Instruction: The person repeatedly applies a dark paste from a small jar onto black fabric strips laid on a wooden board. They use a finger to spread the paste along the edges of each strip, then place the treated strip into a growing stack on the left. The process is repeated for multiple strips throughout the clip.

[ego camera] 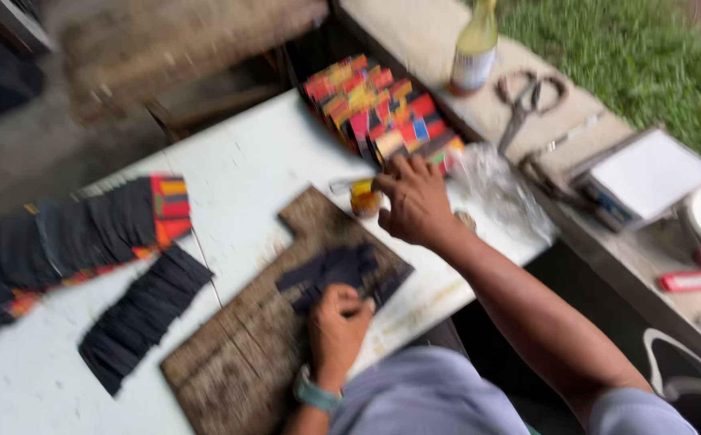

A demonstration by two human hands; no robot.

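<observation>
Left hand point(336, 321) presses a dark fabric piece point(336, 272) on the worn wooden board point(237, 354); right hand point(415, 201), loosely curled, reaches a small yellow jar point(364, 197); many overlapped dark pieces point(142, 312) lie finished-looking nearby.

bare white table point(246, 177) left of wooden board point(237, 354), colourful fabric stack point(382, 109) blocking beyond

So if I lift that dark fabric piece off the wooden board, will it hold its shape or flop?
The dark fabric piece would probably flop: it lies flat and wrinkled on the wooden board. It looks thin, so likely light. The left hand presses it down, which suggests it shifts easily when pushed.
</observation>
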